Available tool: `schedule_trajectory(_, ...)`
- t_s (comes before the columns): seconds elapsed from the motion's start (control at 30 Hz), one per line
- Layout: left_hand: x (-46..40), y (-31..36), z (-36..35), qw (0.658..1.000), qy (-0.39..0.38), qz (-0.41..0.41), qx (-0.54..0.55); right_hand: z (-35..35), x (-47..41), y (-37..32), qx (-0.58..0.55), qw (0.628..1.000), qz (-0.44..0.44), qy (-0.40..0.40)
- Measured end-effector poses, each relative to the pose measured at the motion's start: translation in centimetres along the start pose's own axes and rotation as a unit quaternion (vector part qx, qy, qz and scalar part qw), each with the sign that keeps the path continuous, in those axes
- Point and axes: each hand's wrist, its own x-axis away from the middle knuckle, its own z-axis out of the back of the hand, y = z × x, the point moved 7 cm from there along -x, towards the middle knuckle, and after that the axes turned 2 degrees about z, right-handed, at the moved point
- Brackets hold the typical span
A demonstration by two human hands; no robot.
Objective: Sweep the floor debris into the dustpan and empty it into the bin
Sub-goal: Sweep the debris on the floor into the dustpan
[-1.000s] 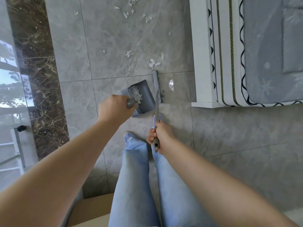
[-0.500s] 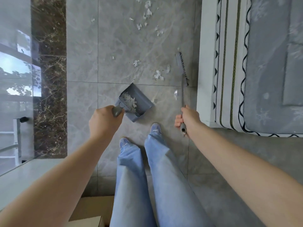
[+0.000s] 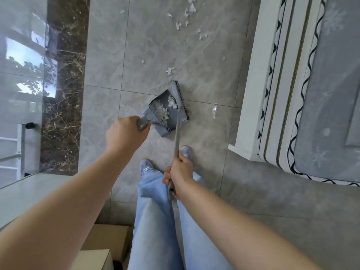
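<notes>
My left hand (image 3: 124, 135) grips the handle of a grey dustpan (image 3: 165, 121) that rests on the tiled floor and holds white paper scraps. My right hand (image 3: 180, 170) grips the long grey handle of a broom (image 3: 178, 106); its black-bristled head lies along the dustpan's open right edge. More white scraps (image 3: 170, 71) lie just beyond the broom head. Several further scraps (image 3: 190, 10) are scattered at the top of the view. One shiny scrap (image 3: 214, 110) sits to the right of the dustpan.
A white bed frame (image 3: 251, 90) with a grey patterned mattress fills the right side. A dark marble strip (image 3: 62, 94) and a glass pane run along the left. Cardboard boxes (image 3: 101, 248) stand at the bottom by my legs. My feet (image 3: 146, 166) are just behind the dustpan.
The broom head swept left from near the bed to the dustpan's mouth, and scraps that lay beyond the pan are now inside it. The dustpan stayed in my left hand on the floor.
</notes>
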Motion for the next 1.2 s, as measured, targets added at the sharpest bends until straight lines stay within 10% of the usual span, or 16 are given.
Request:
schedule_trajectory(0.33, 0.4, -0.7, 0.3, 1.000, -0.013, -0.009, -0.016, 3.5, -1.8, -3.8, -0.017, 0.996, 0.039, 0.077)
schedule_trajectory(0.73, 1.4, -2.3, 0.8, 0.999, -0.021, -0.013, -0.022, -1.2, 5.7, 3.4, -0.065, 0.995, -0.050, -0.056)
schedule_trajectory(1.2, 5.7, -12.8, 3.2, 0.996, 0.046, 0.071, 0.030, -3.9, -3.2, -15.5, 0.083, 0.993, 0.043, 0.067)
